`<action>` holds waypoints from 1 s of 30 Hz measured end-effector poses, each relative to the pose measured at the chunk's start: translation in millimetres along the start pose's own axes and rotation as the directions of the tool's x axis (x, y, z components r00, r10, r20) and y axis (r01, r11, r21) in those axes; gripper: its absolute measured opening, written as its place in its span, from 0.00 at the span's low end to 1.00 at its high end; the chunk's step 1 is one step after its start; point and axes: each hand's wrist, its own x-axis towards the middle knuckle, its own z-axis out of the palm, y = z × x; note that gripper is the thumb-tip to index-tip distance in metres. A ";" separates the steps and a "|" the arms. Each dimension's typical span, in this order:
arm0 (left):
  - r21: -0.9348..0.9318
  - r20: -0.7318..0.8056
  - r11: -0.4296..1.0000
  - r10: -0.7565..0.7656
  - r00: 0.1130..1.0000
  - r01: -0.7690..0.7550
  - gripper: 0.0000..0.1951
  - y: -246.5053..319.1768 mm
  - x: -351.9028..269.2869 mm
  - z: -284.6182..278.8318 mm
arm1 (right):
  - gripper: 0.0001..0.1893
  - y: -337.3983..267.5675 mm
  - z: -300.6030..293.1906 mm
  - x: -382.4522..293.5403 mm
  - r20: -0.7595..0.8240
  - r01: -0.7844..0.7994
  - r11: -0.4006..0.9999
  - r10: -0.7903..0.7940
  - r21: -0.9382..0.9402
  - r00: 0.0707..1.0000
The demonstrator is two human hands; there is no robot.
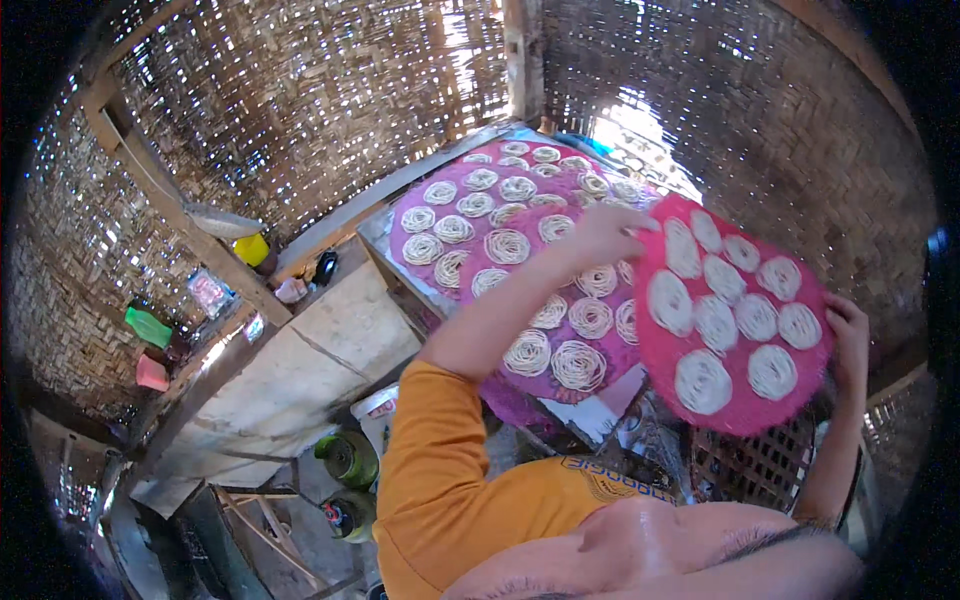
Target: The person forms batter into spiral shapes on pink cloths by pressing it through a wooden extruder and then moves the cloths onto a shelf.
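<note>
A round pink mat (675, 401) hangs tilted at the right, bearing several white coiled noodle nests (716, 324). My left hand (613, 238) grips its upper left edge. On the opposite side, my right hand (849, 337) holds the right rim, with the fingers partly hidden by the mat. Left of it is a table (600, 409) with overlapping round purple-pink mats (480, 296) on it. Pale noodle nests (506, 246) cover these mats in loose rows. My left forearm crosses above and hides some of them.
Woven bamboo walls (315, 97) rise close behind the table, with a wooden post (523, 60) at the corner. Green gas cylinders (349, 457) stand on the floor at lower left. A dark lattice crate (750, 461) sits below the raised mat. Small cups and packets line a left ledge (217, 349).
</note>
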 end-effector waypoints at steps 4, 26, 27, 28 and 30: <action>-0.046 -0.139 0.977 -0.212 0.967 0.207 0.19 -39.1 -28.9 -82.0 | 0.16 -23.3 107.3 57.9 0.129 0.133 0.991 -0.133 0.012 0.983; -0.853 -0.351 0.424 -0.898 0.267 0.303 0.08 -231.1 -290.9 46.0 | 0.19 10.9 234.1 70.9 0.317 0.361 0.919 -0.298 -0.160 0.900; -0.856 -0.323 0.388 -0.917 0.232 0.342 0.07 -217.5 -284.3 59.7 | 0.19 8.8 222.6 59.3 0.317 0.362 0.918 -0.298 -0.163 0.900; -0.832 -0.361 0.413 -0.910 0.202 0.371 0.08 -221.0 -284.2 72.4 | 0.18 -3.1 213.5 44.0 0.346 0.368 0.924 -0.313 -0.105 0.884; -0.781 -0.406 0.446 -0.895 0.188 0.437 0.09 -235.1 -277.7 98.5 | 0.18 -28.0 183.7 2.9 0.374 0.379 0.922 -0.326 -0.075 0.868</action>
